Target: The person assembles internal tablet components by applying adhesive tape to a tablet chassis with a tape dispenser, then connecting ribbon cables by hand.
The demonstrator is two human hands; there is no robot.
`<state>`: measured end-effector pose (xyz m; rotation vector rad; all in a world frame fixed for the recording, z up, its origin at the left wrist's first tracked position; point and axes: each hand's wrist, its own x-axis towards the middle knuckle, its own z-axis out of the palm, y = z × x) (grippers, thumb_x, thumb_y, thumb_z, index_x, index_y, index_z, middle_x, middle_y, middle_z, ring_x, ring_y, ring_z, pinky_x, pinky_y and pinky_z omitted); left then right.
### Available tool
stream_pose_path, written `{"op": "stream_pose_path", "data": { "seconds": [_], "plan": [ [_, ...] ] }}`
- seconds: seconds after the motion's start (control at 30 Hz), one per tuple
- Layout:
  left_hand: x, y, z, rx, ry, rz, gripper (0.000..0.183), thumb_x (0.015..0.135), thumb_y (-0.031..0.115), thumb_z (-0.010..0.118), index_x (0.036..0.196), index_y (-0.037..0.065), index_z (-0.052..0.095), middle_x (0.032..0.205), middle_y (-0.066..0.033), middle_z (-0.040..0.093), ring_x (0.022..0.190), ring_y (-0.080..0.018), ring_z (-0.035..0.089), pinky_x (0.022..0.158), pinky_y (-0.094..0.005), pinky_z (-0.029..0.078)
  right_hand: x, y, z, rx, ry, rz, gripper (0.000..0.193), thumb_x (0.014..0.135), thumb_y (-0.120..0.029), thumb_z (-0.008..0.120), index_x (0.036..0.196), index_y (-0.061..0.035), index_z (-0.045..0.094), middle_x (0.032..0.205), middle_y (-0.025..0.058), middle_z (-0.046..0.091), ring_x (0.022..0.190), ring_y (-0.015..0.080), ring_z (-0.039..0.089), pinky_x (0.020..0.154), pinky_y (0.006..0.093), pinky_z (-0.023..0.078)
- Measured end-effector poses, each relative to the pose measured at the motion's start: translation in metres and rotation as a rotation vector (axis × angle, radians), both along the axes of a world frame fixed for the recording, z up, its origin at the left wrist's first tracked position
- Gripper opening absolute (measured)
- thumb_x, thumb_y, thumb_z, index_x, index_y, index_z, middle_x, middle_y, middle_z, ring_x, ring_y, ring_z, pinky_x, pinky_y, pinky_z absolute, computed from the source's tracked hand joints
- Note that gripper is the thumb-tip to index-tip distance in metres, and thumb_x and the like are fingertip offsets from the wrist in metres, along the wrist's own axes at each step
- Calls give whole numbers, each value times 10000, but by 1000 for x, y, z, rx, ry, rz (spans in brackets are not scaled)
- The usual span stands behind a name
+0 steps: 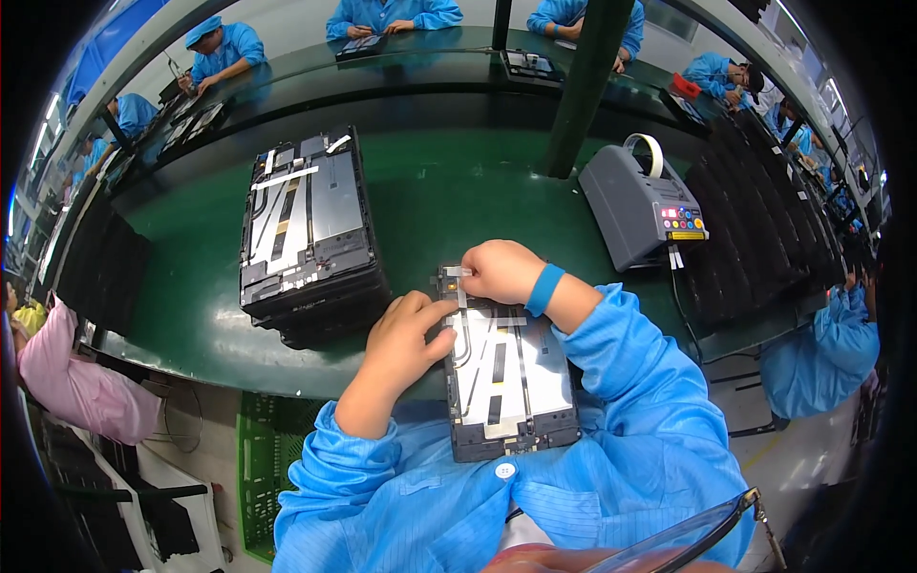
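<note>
An opened tablet [475, 358] lies in front of me at the bench's near edge, its silver battery and black strips facing up. My right hand [506, 274] is closed in a pinch at the tablet's far left corner, on a small white strip of tape [462, 293]. Against the tablet's left edge rests my left hand [406, 339], thumb and index finger apart, fingertips touching the surface. To the left stands a stack of similar opened tablets [325, 205], the top one bearing white tape strips.
A grey tape dispenser [621, 210] holding a white tape roll [647, 153] stands right of a green post [585, 95]. Black stacked trays [755, 220] rise at the far right. Below the green bench [458, 201] sits a green crate [258, 477]. Several co-workers sit around.
</note>
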<state>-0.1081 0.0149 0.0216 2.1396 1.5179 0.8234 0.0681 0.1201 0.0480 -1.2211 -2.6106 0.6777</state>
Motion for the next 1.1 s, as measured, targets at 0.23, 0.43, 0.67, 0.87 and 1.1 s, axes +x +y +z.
{"op": "stream_pose_path", "data": {
  "seconds": [0.23, 0.43, 0.67, 0.87, 1.1],
  "plan": [
    [0, 1, -3, 19, 9, 2, 323, 747, 217, 631, 1058, 132, 641, 874, -63, 537, 884, -250, 536, 747, -364, 457, -5, -1, -1, 65, -66, -21, 220, 741, -209, 584, 810, -12, 654, 721, 187, 628, 691, 350, 618, 659, 427, 491],
    [1, 0, -2, 44, 38, 3, 329, 745, 208, 618, 1064, 133, 637, 872, -71, 537, 882, -260, 539, 743, -374, 463, 2, -26, 11, 170, 153, -121, 216, 746, -73, 608, 951, -25, 558, 923, 148, 638, 871, 331, 603, 741, 407, 481],
    [3, 0, 0, 80, 108, -3, 343, 743, 191, 607, 1081, 136, 621, 875, -73, 535, 874, -264, 542, 723, -379, 472, 26, -25, -11, 60, 326, 233, 257, 781, 12, 510, 1018, -47, 589, 977, 149, 618, 964, 341, 572, 840, 387, 464],
    [9, -4, -7, 194, 120, 22, 323, 743, 166, 607, 1064, 132, 617, 880, -67, 517, 845, -251, 558, 679, -376, 490, 33, -28, -3, 331, 129, 461, 244, 769, -18, 539, 1010, -33, 572, 983, 130, 623, 993, 320, 575, 903, 392, 429],
    [12, -6, 19, 206, 432, -74, 338, 742, 240, 655, 1065, 159, 598, 866, -58, 504, 838, -244, 565, 670, -388, 483, 41, -39, -5, 105, 341, 215, 146, 784, -126, 573, 908, -49, 575, 850, 123, 624, 861, 328, 585, 752, 433, 458]
  ]
}}
